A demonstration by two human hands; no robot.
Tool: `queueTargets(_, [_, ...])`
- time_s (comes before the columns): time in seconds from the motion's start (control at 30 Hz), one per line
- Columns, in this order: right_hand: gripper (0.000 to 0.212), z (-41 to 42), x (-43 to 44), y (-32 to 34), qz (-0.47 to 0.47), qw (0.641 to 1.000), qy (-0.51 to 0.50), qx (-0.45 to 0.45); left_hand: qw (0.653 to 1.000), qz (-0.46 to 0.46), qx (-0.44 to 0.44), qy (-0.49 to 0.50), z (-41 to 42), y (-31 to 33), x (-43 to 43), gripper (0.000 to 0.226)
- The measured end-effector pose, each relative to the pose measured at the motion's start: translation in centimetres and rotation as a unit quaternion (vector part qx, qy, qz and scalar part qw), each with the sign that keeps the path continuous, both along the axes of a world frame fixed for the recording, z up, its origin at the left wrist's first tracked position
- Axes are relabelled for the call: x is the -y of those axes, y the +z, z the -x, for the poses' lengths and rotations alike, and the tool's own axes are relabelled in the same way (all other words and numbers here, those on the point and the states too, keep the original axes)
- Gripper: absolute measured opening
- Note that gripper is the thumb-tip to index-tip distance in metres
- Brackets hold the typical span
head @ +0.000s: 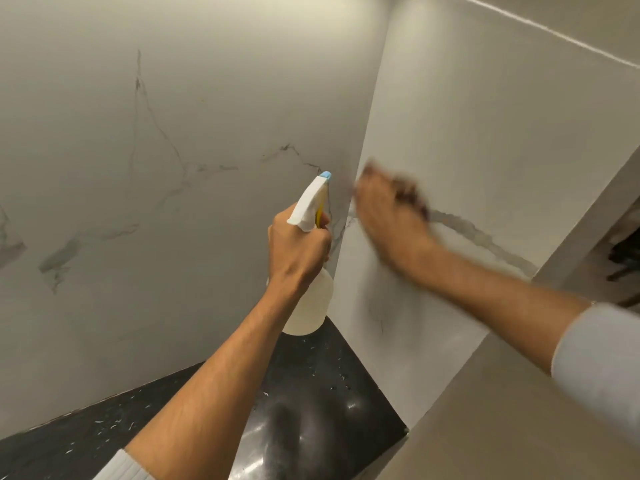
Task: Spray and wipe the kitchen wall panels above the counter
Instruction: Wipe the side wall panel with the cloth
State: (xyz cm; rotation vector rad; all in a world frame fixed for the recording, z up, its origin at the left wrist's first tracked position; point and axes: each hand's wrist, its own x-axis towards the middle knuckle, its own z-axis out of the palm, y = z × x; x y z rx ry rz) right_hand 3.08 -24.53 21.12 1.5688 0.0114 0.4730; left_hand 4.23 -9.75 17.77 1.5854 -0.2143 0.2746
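We see two pale, marble-look wall panels meeting at a corner seam (374,98). The left panel (156,161), on the seam's left, carries thin dark veins and a few grey smudges. The right panel (485,126), on the seam's right, shows a broad grey vein curving away from the seam. Both stand above a black speckled counter (304,420) at the seam's foot, with water droplets (341,377) scattered on it.

Just left of the seam, the spray bottle (311,306) is held roughly upright above the counter. It has a translucent body with pale liquid, a white head, a yellow trigger and a blue nozzle tip (325,174) aimed up toward the seam. Our left hand (298,251) is wrapped round the bottle's neck, fingers curled tight on it, one by the trigger. The forearm rises from below, and a white ribbed sleeve (124,467) shows at its lower end.

Just right of the seam, our right hand (391,216) is up against the right panel, its back toward us. The arm reaches in from the right, with a pale sleeve (599,351) on it. The hand is badly blurred. Something dark (410,194) shows at the fingers, but we cannot tell what it is, nor whether the fingers lie flat or grip it.
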Motion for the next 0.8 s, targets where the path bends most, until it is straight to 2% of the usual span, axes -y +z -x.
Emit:
queueTargets(0.07, [0.064, 2.6, 0.8, -4.9, -0.046, 0.979, -0.060, -0.187, 1.000, -0.004, 0.005, 0.003, -0.1, -0.1, 0.1, 0.020])
queueTargets(0.1, [0.065, 3.0, 1.1, -4.9, -0.086, 0.966, -0.071, -0.233, 1.000, -0.010, 0.010, 0.001, -0.1, -0.1, 0.2, 0.019])
queueTargets(0.13, [0.064, 2.5, 1.4, -3.5, -0.119, 0.972, -0.043, -0.198, 1.000, -0.013, 0.016, 0.000, -0.3, -0.1, 0.4, 0.019])
queueTargets(0.2, [0.060, -0.8, 1.9, 2.0, -0.161, 0.987, 0.020, -0.020, 1.000, -0.011, 0.019, 0.002, -0.7, 0.2, 0.7, 0.020])
queueTargets(0.23, [0.059, -2.5, 2.2, 5.1, -0.203, 0.977, 0.052, 0.051, 1.000, -0.013, 0.019, 0.003, -0.8, 0.4, 0.9, 0.020])
queueTargets(0.27, [0.058, -3.7, 1.9, 8.2, -0.257, 0.962, 0.046, 0.080, 1.000, -0.016, 0.020, 0.003, -0.9, 0.6, 1.0, 0.021])
queueTargets(0.3, [0.059, -4.7, 1.6, 9.9, -0.274, 0.957, 0.029, 0.091, 1.000, -0.019, 0.019, 0.003, -0.9, 0.8, 1.1, 0.021])
queueTargets(0.33, [0.060, -4.9, 0.8, 10.2, -0.228, 0.968, 0.028, 0.103, 1.000, -0.023, 0.018, 0.001, -0.9, 0.8, 1.1, 0.021])
queueTargets(0.4, [0.060, -4.3, 0.0, 7.0, -0.187, 0.980, 0.016, 0.068, 1.000, -0.023, 0.011, -0.002, -0.9, 0.9, 0.7, 0.021])
queueTargets(0.5, [0.061, 0.2, 0.2, -1.5, -0.154, 0.981, -0.033, -0.110, 1.000, -0.015, 0.009, -0.009, -0.5, 0.5, -0.3, 0.019])
queueTargets(0.53, [0.062, 1.0, 0.3, -2.0, -0.144, 0.975, -0.052, -0.161, 1.000, -0.017, 0.013, -0.015, -0.4, 0.5, -0.5, 0.019])
queueTargets(0.57, [0.059, 1.2, 0.6, -0.7, -0.142, 0.976, -0.040, -0.158, 1.000, -0.018, 0.017, -0.018, -0.2, 0.4, -0.7, 0.020])
queueTargets(0.6, [0.054, 0.6, 0.6, 1.9, -0.144, 0.985, -0.017, -0.096, 1.000, -0.016, 0.019, -0.019, -0.2, 0.4, -0.9, 0.021])
queueTargets(0.63, [0.048, -0.5, 0.6, 5.0, -0.141, 0.990, 0.017, 0.002, 1.000, -0.012, 0.017, -0.017, -0.2, 0.3, -1.1, 0.022])
queueTargets(0.67, [0.045, -1.5, 0.6, 8.5, -0.139, 0.985, 0.048, 0.092, 1.000, -0.010, 0.016, -0.015, -0.2, 0.3, -1.2, 0.022])
queueTargets(0.7, [0.045, -2.0, 0.5, 11.8, -0.148, 0.976, 0.057, 0.147, 1.000, -0.010, 0.013, -0.014, -0.2, 0.2, -1.2, 0.022])
queueTargets(0.77, [0.044, -2.9, 0.5, 15.4, -0.086, 0.976, 0.081, 0.184, 1.000, -0.013, 0.009, -0.009, -0.1, -0.1, -1.1, 0.023])
queueTargets(0.8, [0.044, -3.1, 0.7, 15.5, -0.089, 0.974, 0.095, 0.184, 1.000, -0.013, 0.006, -0.008, 0.0, -0.2, -1.0, 0.023])
